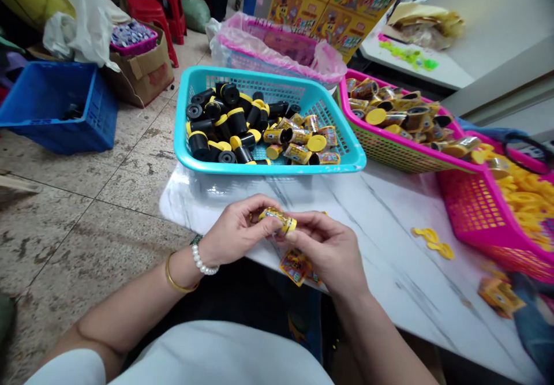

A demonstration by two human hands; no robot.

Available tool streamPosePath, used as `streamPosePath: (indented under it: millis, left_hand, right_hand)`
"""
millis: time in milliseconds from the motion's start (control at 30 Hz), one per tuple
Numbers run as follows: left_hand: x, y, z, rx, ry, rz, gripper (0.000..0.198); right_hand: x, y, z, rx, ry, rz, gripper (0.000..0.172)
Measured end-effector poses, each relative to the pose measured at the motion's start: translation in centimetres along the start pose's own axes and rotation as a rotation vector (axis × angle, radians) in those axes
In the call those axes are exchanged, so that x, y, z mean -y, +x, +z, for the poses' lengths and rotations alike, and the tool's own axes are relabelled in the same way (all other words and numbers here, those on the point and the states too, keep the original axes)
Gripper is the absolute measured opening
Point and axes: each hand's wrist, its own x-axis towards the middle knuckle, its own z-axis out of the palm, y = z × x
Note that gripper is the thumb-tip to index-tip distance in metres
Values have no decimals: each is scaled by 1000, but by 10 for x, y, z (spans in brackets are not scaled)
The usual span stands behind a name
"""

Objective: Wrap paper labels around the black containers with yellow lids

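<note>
Between my hands is a small cup (pixel 276 217) with a printed yellow wrapper and a yellow end. My left hand (pixel 240 226) has its fingers wrapped round the printed body. My right hand (pixel 326 243) pinches the yellow end, its fingertips partly hidden. Beneath my right hand, printed yellow-orange labels (pixel 295 266) lie at the table's edge. Just beyond my hands stands a turquoise basket (pixel 268 168). On its left side are black cups with yellow lids (pixel 236 122), and on its right are wrapped printed cups (pixel 298 153).
A pink basket (pixel 407 157) of wrapped cups stands at the right, beside another pink basket (pixel 476 212) of yellow plastic parts. Two yellow pieces (pixel 433 243) lie on the marble-patterned table (pixel 381 217). A blue crate (pixel 56 137) sits on the floor at left. Printed cartons (pixel 333 12) rise behind.
</note>
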Motion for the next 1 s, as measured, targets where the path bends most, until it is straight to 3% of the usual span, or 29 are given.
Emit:
streamPosePath:
  millis: [67, 167, 300, 467, 600, 767, 1000]
  left_hand:
    - [2, -3, -1, 24, 17, 8, 29]
    - [5, -3, -4, 64, 29, -46, 39]
    - [5, 0, -5, 71, -9, -101, 54]
    - [1, 0, -8, 136, -68, -151, 57]
    - [-2, 0, -10, 154, -92, -175, 58]
    - [-1, 2, -12, 190, -114, -199, 55]
    - [0, 5, -11, 200, -110, -252, 57]
  right_hand:
    - [2, 4, 0, 76, 101, 94, 38]
    - [9, 4, -6, 138, 51, 36, 44]
    - [18, 1, -12, 179, -115, -136, 27]
    - [17, 2, -10, 239, -45, -81, 27]
    - [9, 5, -7, 222, 40, -123, 13]
    - [4, 8, -6, 171, 185, -156, 10]
    - [10, 8, -9, 179, -106, -342, 14]
